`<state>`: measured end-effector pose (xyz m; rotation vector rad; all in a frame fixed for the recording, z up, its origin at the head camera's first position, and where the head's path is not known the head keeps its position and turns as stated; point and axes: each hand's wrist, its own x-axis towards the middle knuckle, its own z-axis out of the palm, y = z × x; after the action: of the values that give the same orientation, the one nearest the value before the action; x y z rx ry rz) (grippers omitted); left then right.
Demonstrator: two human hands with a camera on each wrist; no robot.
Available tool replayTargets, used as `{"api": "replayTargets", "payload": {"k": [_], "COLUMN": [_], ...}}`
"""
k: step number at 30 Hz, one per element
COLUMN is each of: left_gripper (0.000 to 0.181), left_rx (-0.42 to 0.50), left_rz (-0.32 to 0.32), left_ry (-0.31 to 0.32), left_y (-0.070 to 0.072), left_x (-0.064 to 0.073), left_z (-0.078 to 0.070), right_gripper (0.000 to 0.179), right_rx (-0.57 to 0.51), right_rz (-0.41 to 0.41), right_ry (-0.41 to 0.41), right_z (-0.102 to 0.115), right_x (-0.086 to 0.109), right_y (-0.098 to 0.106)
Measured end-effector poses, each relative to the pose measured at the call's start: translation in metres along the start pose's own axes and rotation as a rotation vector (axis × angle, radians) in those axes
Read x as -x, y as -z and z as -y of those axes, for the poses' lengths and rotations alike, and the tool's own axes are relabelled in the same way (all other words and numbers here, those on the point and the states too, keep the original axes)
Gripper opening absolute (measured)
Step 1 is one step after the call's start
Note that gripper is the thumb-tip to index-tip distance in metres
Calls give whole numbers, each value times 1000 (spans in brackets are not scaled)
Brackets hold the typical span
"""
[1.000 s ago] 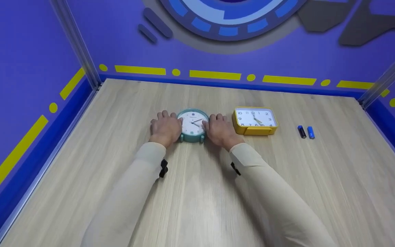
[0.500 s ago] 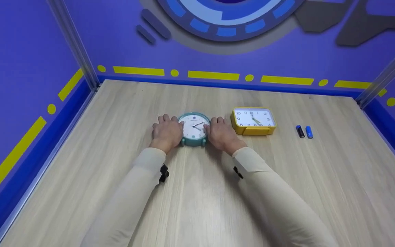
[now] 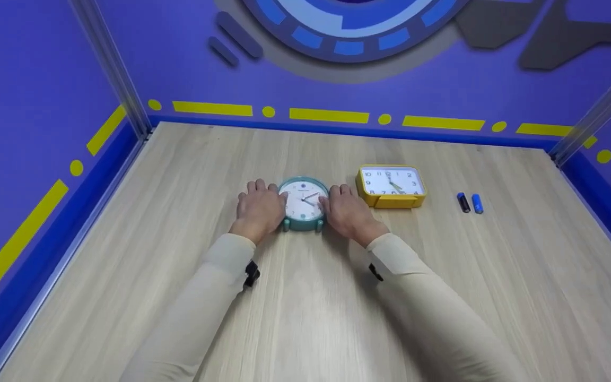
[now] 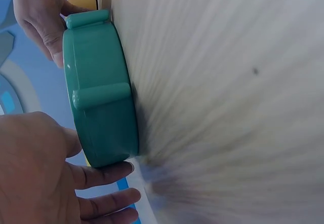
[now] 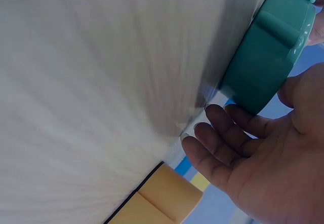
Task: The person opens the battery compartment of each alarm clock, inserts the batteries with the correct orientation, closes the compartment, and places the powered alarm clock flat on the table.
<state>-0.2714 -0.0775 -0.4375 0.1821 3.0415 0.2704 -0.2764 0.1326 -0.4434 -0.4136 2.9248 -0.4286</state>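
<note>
A round alarm clock point(image 3: 304, 204) with a teal rim and white dial lies face up on the table, its two stubby feet turned toward me. My left hand point(image 3: 260, 208) grips its left side, thumb at the edge of the dial and index finger against the rim. On the opposite side my right hand point(image 3: 350, 211) holds it the same way, its thumb over the dial's edge. In the left wrist view the teal casing point(image 4: 101, 82) rests against the tabletop between both hands. The right wrist view shows the other fingers spread beside the casing point(image 5: 271, 51).
Just right of my right hand sits a yellow rectangular clock point(image 3: 392, 187) with a white face. Farther right lie a black-and-blue battery point(image 3: 463, 202) and a blue battery point(image 3: 477, 203). Purple-blue panels point(image 3: 305, 87) enclose the wooden table point(image 3: 305, 318) at the back and sides.
Both hands have drawn the teal alarm clock a short way toward me and slightly to the right. The yellow clock and the batteries stay in place.
</note>
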Motion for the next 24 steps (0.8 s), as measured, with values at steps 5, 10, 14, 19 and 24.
{"api": "replayTargets", "payload": {"k": [5,10,14,19,24], "left_gripper": [58,59,59,58,57], "left_rx": [34,56,59,55,62], "left_rz": [-17,-20,-36,-53,-61], "left_ry": [-30,-49,-66,-95,-98], "left_y": [1,-2,-4,-6,-8], "left_x": [2,6,9,12,14], "left_z": [0,1,1,-1,-3], "right_gripper": [55,55,55,54,55], "right_rx": [-9,8,39,53,42], "right_rz": [4,3,-10,-22,-18], "right_ry": [-6,-9,-5,-9,-12], "right_z": [-2,-3,-4,-6,-8], "right_x": [4,9,13,16,19], "right_y": [2,2,2,1,0]}}
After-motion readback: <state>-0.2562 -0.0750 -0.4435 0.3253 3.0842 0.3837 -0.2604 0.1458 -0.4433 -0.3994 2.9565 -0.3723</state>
